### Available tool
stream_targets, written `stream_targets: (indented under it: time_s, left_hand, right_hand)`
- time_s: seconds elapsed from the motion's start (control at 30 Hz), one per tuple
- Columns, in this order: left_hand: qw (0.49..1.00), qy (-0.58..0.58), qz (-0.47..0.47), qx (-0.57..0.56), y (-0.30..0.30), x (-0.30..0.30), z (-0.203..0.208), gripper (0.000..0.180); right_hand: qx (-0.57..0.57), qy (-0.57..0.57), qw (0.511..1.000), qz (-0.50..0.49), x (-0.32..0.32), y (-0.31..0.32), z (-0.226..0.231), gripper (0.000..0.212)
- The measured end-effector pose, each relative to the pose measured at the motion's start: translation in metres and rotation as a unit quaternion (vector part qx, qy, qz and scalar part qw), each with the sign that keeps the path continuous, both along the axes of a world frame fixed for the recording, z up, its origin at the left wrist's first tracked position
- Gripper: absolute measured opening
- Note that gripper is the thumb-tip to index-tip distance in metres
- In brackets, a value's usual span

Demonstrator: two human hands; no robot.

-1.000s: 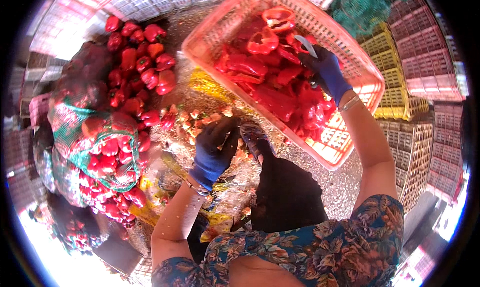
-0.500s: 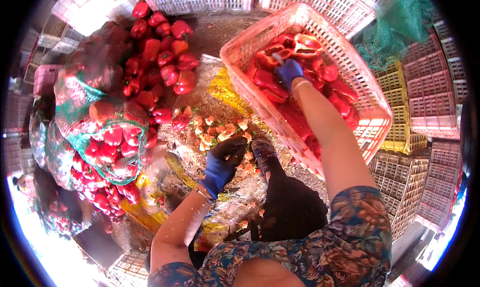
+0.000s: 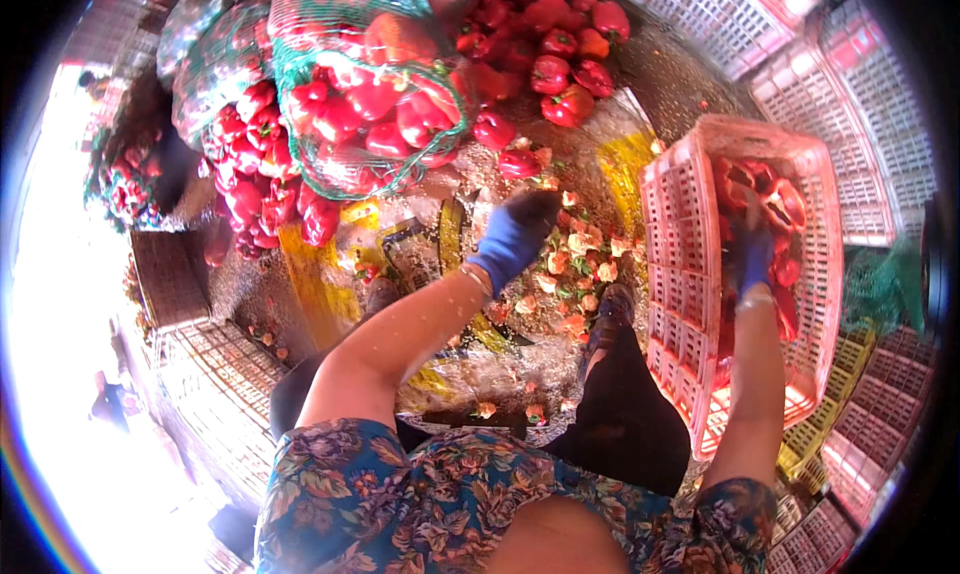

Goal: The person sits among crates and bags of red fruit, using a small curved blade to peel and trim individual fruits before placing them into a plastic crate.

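— Right hand (image 3: 755, 259)?
— Gloved, down in the pink crate (image 3: 680, 234), fingers curled among cut red peppers (image 3: 785, 204); its grip can't be made out.
— Left hand (image 3: 515, 236)?
— Loosely open, empty, above the pepper scraps (image 3: 580, 264).

1 pink crate (image 3: 690, 224), 2 blue gloves (image 3: 515, 236), 2 net sacks (image 3: 340, 84) of red peppers, approx.
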State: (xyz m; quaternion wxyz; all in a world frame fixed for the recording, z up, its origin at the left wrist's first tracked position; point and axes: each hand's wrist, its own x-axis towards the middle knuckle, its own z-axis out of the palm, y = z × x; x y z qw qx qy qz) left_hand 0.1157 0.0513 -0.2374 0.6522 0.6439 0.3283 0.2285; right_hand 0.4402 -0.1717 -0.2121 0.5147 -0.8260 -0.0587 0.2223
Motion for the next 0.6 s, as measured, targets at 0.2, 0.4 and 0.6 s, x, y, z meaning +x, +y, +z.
stream_targets:
  time_s: [0.2, 0.4, 0.6]
  left_hand:
    - [0.935, -0.108, 0.336, 0.033, 0.138, -0.053, -0.009, 0.025]
    - [0.869, -0.079, 0.484, 0.067, 0.232, -0.092, -0.038, 0.032]
    - [0.888, -0.145, 0.428, -0.085, 0.268, -0.059, 0.040, 0.022]
  right_hand:
    - [0.193, -0.030, 0.979, 0.059, -0.019, -0.002, 0.163, 0.046]
    - [0.198, 0.023, 0.975, 0.099, -0.090, 0.065, 0.199, 0.040]
    - [0.138, 0.180, 0.950, 0.216, -0.163, 0.114, 0.148, 0.040]
